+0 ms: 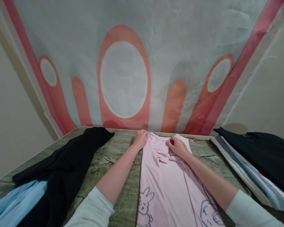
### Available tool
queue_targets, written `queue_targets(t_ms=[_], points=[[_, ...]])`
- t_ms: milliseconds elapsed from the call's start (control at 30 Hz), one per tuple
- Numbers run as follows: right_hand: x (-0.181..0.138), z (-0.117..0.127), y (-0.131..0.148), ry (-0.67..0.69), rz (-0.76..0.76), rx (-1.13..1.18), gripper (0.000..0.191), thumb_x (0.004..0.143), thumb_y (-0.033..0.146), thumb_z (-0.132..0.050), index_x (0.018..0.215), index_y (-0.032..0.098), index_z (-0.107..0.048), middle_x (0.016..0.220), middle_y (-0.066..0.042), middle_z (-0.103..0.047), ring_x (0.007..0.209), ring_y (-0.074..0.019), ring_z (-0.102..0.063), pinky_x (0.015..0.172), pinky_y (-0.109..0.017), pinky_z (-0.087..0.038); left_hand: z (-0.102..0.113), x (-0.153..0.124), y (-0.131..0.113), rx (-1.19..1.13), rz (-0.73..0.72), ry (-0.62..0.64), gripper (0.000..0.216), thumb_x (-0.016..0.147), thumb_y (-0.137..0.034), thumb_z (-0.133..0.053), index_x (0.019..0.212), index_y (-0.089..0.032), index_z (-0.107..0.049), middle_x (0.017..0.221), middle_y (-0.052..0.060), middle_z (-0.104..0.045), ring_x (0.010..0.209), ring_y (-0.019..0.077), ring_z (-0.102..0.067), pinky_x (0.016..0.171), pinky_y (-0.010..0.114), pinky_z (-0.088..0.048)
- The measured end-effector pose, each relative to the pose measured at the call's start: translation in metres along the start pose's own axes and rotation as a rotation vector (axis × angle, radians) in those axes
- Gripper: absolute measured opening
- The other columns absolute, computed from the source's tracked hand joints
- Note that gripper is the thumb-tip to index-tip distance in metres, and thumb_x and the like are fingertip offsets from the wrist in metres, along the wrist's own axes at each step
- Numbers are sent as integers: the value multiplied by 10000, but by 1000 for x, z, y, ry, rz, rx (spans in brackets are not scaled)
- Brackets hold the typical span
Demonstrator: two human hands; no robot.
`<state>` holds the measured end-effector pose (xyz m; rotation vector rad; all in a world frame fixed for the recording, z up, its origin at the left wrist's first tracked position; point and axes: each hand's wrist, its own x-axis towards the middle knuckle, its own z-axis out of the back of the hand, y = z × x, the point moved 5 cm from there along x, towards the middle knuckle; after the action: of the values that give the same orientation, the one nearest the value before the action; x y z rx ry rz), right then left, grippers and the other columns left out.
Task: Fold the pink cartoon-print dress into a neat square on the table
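Pinching a bunched fold of fabric, our right hand closes thumb and fingers on the pale pink cotton shirt with blue cartoon rabbit drawings near its far end, just right of the frame's centre. Our left hand curls over the shirt's far left corner, fingers bent onto the cloth; whether it grips or only presses we cannot tell. We see no containers. The shirt lies flat along the weathered green wooden table, running from both hands down to the bottom centre of the frame. A black garment over light blue cloth lies at lower left; a stack of folded dark clothes sits at right.
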<state>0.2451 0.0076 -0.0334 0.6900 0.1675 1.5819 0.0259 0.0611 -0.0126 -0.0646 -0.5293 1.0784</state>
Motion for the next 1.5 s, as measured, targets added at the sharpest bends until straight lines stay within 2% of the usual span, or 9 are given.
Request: queue_targets(t_ms=[167,367,567,867,1033,1167,1367,1500], points=[[1,-1,-5,-14,33,184,247,803,401,-474,830,189,-597,733,-28,-644,651,-160,-573,572,-247,-381,-5,18,9,-1,1,55,241,794,-428,-555,912,-252,-672,939,31,-607,967,223,-483,886,363,-346],[-1,-4,-8,21,26,369,322,812,410,-471,1005,172,-571,726,-24,-656,620,-157,-598,543,-241,-418,-11,27,18,-72,-16,137,302,757,-522,-564,899,-284,-686,982,9,-594,985,216,-476,879,331,-341],[-1,-3,-7,56,3,419,320,793,390,-505,1011,160,-550,677,-9,-648,583,-148,-587,495,-225,-393,-14,31,32,9,50,99,376,713,-588,-583,814,-233,-654,974,38,-575,978,240,-468,857,351,-358],[-1,-3,-8,57,-16,432,301,809,404,-486,989,168,-535,661,-3,-645,569,-141,-570,498,-226,-384,-16,31,36,-48,-20,76,286,776,-483,-572,782,-204,-631,957,35,-567,990,209,-445,880,324,-345],[-2,-1,-6,62,4,380,311,818,413,-473,1012,175,-525,624,11,-625,557,-141,-562,495,-229,-377,-12,31,37,-68,-35,46,295,760,-490,-589,799,-201,-633,958,38,-572,992,203,-452,893,316,-340],[-3,1,-5,67,12,350,312,778,360,-528,1034,182,-513,644,20,-626,579,-143,-568,517,-228,-387,-10,31,41,-121,-115,93,287,788,-485,-552,886,-229,-637,1008,28,-579,1030,201,-453,932,329,-315],[-1,-3,-9,61,14,359,286,777,323,-516,1027,184,-507,646,24,-621,570,-137,-560,505,-222,-377,-10,31,47,-215,-280,159,222,801,-357,-564,968,-230,-635,1082,20,-586,1078,172,-466,991,310,-272],[-1,-4,-10,59,16,377,285,772,323,-524,1018,178,-511,657,16,-625,578,-139,-564,514,-226,-387,-14,33,50,-210,-250,198,231,758,-342,-614,942,-205,-641,1098,32,-592,1084,180,-474,989,306,-290]])
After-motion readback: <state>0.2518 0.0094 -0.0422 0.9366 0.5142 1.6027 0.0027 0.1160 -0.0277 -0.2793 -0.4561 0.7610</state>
